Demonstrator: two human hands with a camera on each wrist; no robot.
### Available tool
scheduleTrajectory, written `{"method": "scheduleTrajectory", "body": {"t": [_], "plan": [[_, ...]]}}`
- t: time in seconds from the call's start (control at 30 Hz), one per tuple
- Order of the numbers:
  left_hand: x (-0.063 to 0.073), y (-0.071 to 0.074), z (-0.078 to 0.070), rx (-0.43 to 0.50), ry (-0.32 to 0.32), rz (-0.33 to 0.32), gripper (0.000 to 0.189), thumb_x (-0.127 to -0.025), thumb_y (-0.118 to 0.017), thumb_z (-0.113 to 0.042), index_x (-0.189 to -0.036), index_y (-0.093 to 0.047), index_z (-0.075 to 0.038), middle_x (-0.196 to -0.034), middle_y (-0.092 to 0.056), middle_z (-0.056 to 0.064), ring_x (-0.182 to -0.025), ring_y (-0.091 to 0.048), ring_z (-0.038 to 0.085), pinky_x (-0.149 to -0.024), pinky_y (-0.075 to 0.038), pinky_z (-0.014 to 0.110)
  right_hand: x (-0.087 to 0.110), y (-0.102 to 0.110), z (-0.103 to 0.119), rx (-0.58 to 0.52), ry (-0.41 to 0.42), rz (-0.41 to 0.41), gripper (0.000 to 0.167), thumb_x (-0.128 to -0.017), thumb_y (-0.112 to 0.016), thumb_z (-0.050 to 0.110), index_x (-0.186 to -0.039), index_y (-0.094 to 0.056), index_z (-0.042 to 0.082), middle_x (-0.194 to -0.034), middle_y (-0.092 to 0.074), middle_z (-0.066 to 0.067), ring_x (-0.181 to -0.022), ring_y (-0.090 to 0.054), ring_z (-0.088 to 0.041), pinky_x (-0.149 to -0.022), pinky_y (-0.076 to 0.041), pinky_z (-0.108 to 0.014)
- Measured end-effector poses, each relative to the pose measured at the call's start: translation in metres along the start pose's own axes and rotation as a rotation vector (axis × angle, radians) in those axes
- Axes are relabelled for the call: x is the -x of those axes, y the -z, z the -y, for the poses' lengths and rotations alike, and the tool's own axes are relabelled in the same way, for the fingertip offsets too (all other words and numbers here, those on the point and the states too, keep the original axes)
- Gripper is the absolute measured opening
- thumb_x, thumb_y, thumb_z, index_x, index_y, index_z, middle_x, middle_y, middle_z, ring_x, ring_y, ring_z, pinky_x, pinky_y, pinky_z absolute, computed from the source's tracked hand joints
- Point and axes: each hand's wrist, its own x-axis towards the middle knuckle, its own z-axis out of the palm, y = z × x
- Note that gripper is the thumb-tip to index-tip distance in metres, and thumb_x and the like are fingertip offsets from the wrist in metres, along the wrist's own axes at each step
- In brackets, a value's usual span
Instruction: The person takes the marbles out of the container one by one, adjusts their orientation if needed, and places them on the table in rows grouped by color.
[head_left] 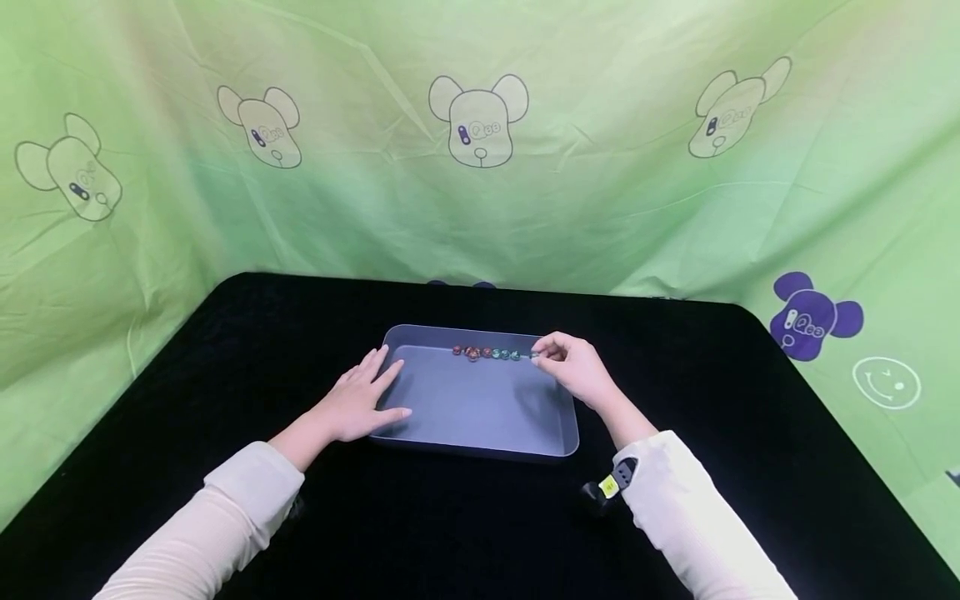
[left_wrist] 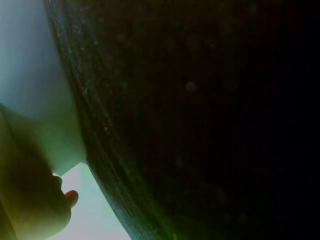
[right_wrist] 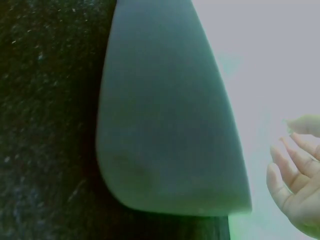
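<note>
In the head view a grey-blue rectangular tray (head_left: pixel 465 408) lies on the table. Along its far side runs a short row of small patterned balls, with several red-brown balls (head_left: pixel 473 355) at the left and three green balls (head_left: pixel 506 355) at the right. My right hand (head_left: pixel 573 367) pinches a small greenish ball (head_left: pixel 535 354) between thumb and fingertips, just right of that row. Spread with straight fingers, my left hand (head_left: pixel 360 400) rests over the tray's left edge. The right wrist view shows the right hand (right_wrist: pixel 300 180) beyond the tray's outer wall (right_wrist: pixel 165 125).
A black cloth covers the table (head_left: pixel 465 533) under the tray. Green curtains (head_left: pixel 480 217) with bear-head prints hang behind and at both sides. A small black device (head_left: pixel 615 483) with a yellow label is strapped at my right wrist.
</note>
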Motion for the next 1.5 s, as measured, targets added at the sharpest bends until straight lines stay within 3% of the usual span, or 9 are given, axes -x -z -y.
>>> {"method": "scheduleTrajectory", "body": {"t": [0.43,0.9,1.2,1.5], "plan": [[0.0,0.0,0.0,0.005,-0.004,-0.006,0.078,-0.08,-0.042,-0.059,-0.138,-0.022,-0.011,-0.143,-0.003,0.014,-0.129,-0.003,0.029,-0.097,-0.013,0.05,0.014,0.025,-0.007,-0.007,0.019,-0.032,0.017,-0.078,-0.061,0.008,-0.091,-0.059,-0.004,-0.081,-0.06,-0.009,-0.07,-0.054,-0.012,-0.063,-0.043,-0.022],[-0.001,-0.002,0.001,0.007,-0.007,-0.001,0.078,-0.08,-0.041,-0.059,-0.138,-0.021,-0.011,-0.143,-0.002,0.014,-0.129,-0.001,0.029,-0.097,-0.013,0.05,0.024,0.041,-0.015,-0.046,0.021,-0.074,0.019,-0.078,-0.061,0.005,-0.092,-0.058,-0.006,-0.081,-0.06,-0.011,-0.065,-0.054,-0.005,-0.062,-0.043,-0.018],[0.002,0.002,0.001,0.038,-0.03,-0.026,0.083,-0.078,-0.037,-0.065,-0.137,-0.023,-0.008,-0.143,-0.004,0.015,-0.129,-0.001,0.028,-0.096,-0.013,0.051,0.027,0.052,-0.026,0.015,0.001,-0.111,0.017,-0.078,-0.062,0.006,-0.09,-0.058,-0.005,-0.078,-0.059,-0.006,-0.065,-0.052,-0.003,-0.061,-0.041,-0.018],[0.0,0.0,0.001,0.008,-0.015,-0.004,0.078,-0.08,-0.043,-0.058,-0.138,-0.021,-0.01,-0.143,-0.002,0.014,-0.129,-0.002,0.029,-0.097,-0.013,0.049,0.035,0.058,-0.042,0.04,-0.031,-0.133,0.017,-0.078,-0.06,0.006,-0.09,-0.058,-0.006,-0.08,-0.06,-0.009,-0.064,-0.052,-0.002,-0.06,-0.041,-0.017]]}}
